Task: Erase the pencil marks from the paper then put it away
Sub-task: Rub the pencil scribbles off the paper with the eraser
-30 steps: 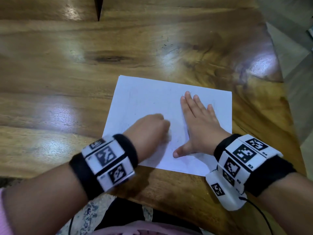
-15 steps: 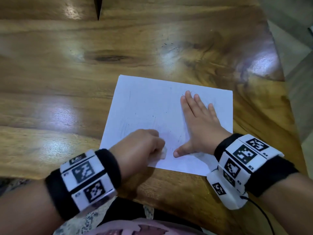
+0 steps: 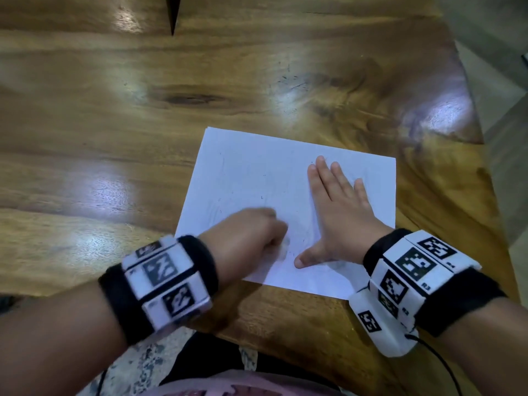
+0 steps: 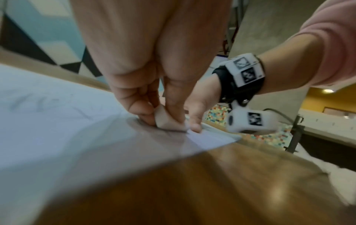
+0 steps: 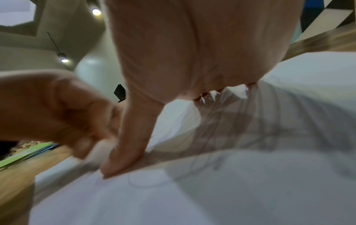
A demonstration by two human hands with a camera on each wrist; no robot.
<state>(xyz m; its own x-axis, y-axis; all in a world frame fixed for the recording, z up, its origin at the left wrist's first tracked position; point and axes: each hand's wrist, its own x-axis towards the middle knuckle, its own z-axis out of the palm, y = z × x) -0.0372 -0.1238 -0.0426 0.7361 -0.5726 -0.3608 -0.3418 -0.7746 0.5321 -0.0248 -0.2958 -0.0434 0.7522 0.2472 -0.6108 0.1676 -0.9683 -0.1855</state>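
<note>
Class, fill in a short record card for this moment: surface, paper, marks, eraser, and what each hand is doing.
surface: wooden table
paper: white sheet lying flat near the table's front edge
marks: faint pencil lines remain on the sheet
eraser: small pale block, its bottom on the paper
left hand: pinches the eraser
right hand: fingers straight, palm pressing the paper flat
stage: erasing under way; paper not yet put away

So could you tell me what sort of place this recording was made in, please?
Probably a café or shared indoor space rather than a workshop: a glossy wooden table, a geometric painted wall, hanging ceiling lamps and a multicoloured tiled surface behind.
</note>
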